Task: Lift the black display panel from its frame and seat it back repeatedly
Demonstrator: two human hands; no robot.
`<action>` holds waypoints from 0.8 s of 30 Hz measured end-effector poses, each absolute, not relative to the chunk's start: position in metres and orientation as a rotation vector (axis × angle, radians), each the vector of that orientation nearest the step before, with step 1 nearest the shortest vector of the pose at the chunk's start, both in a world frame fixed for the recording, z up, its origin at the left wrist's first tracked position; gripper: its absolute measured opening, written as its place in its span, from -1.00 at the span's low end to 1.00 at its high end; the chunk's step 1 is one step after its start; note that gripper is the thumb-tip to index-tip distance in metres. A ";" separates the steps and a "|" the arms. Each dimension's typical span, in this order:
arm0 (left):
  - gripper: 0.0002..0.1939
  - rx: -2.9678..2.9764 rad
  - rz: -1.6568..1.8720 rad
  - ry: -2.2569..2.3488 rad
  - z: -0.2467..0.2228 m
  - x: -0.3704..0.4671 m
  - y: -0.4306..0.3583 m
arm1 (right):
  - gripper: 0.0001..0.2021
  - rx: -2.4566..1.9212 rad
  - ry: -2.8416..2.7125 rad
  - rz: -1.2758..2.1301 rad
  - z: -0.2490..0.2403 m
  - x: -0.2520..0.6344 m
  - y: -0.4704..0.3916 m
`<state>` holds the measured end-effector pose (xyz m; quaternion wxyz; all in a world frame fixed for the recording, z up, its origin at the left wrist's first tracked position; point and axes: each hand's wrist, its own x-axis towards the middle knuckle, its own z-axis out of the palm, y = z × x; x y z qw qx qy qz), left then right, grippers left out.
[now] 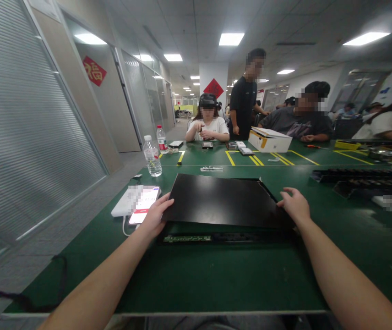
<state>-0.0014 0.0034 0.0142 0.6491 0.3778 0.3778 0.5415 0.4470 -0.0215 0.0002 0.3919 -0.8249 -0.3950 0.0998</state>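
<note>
A flat, glossy black panel (220, 199), which looks like a display screen, is held tilted over the green table, with its near edge raised. My left hand (156, 214) grips its left edge, thumb on top and fingers hidden beneath. At the right edge my right hand (294, 207) is closed on the panel's rim, its index finger lifted. Below the panel lies a dark frame (244, 237) with a strip of green circuit board (187, 238) along its near side. The panel hides the rest of that frame.
Left of the panel are a lit phone (144, 206), a white box (125, 201) with a cable, and a water bottle (152, 158). Long black parts (364, 176) lie at right. Across the table sit two people, one person standing behind, near a white carton (271, 140).
</note>
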 end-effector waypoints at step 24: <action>-0.49 0.854 1.211 0.876 0.012 -0.002 0.004 | -0.51 -2.241 -1.163 0.102 -0.001 0.446 -0.021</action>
